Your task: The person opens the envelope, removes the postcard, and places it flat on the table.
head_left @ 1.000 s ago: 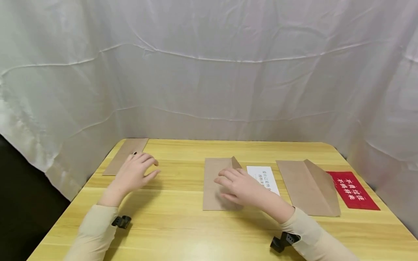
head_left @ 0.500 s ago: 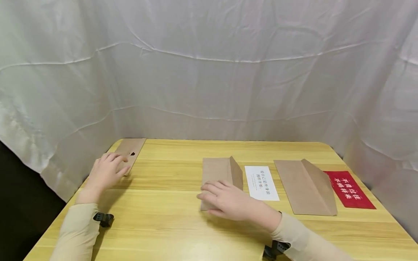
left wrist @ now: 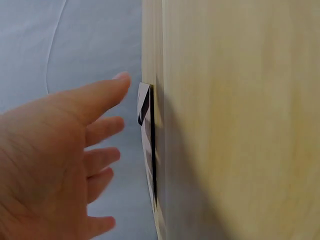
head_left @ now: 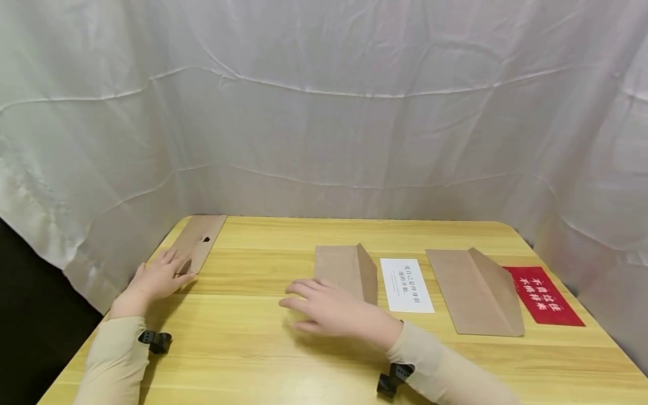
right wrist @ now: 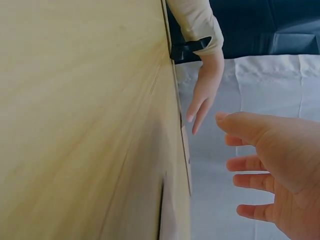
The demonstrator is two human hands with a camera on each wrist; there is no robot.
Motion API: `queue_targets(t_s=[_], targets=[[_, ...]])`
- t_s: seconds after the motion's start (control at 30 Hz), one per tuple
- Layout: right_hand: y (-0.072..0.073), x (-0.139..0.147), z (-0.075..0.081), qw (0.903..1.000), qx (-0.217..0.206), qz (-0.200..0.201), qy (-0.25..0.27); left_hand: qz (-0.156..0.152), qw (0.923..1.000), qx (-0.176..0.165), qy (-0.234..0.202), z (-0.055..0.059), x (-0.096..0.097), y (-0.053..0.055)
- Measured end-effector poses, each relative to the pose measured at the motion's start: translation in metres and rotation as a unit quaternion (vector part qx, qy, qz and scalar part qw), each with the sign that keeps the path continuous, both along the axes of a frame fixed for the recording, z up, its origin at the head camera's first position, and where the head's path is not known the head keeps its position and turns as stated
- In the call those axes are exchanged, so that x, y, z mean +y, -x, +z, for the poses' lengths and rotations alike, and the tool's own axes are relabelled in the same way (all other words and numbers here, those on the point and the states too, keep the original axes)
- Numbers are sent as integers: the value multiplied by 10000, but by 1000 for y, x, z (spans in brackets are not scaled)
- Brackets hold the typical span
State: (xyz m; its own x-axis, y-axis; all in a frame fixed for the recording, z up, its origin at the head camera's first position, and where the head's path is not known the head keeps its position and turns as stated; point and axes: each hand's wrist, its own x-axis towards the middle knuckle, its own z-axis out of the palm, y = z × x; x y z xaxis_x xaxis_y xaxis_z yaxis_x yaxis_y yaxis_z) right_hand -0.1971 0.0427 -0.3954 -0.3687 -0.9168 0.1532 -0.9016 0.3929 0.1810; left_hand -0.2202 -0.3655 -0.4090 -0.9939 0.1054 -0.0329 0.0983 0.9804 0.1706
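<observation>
At the table's far left corner lies a flat brown envelope (head_left: 202,232) with a small black mark. My left hand (head_left: 154,280) is over its near end, fingers spread; in the left wrist view a slightly raised flap (left wrist: 144,95) shows beside the thumb. The left hand holds nothing. My right hand (head_left: 331,309), fingers loosely bent and holding nothing, hovers over the near end of a second brown envelope (head_left: 335,263), hiding that part. This envelope's pointed flap stands partly raised. A white card (head_left: 406,285) with black writing lies to its right.
Farther right are a third brown envelope (head_left: 468,289) with its flap unfolded and a red card (head_left: 544,295) with white writing, partly under that flap. A pale curtain (head_left: 324,112) hangs behind and beside the wooden table (head_left: 248,343).
My left hand has moved left and down to the near end of the left envelope. The right hand has shifted left and nearer, uncovering the white card. The envelopes and cards stay put.
</observation>
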Motion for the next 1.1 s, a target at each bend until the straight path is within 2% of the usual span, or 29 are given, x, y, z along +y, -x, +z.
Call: queue_targets(t_s=[0.2, 0.43, 0.57, 0.7, 1.0, 1.1], targets=[[8, -19, -5, 9995, -319, -87, -4, 23, 9974, -628, -364, 0, -1, -2], [15, -39, -11, 9985, -479, -191, -176, -248, 9868, -1229, -1026, 0, -5, -2], [17, -49, -16, 9977, -580, -245, -259, -261, 9823, -1394, -1220, 0, -4, -4], [19, -58, -19, 9959, -717, -350, -421, -240, 9807, -1517, -1208, 2, -1, -6], [22, -80, -20, 9915, -880, -564, -770, -170, 9813, -1614, -1030, 8, 5, -15], [24, -88, -21, 9901, -955, -625, -816, -163, 9839, -1522, -920, 8, 8, -20]])
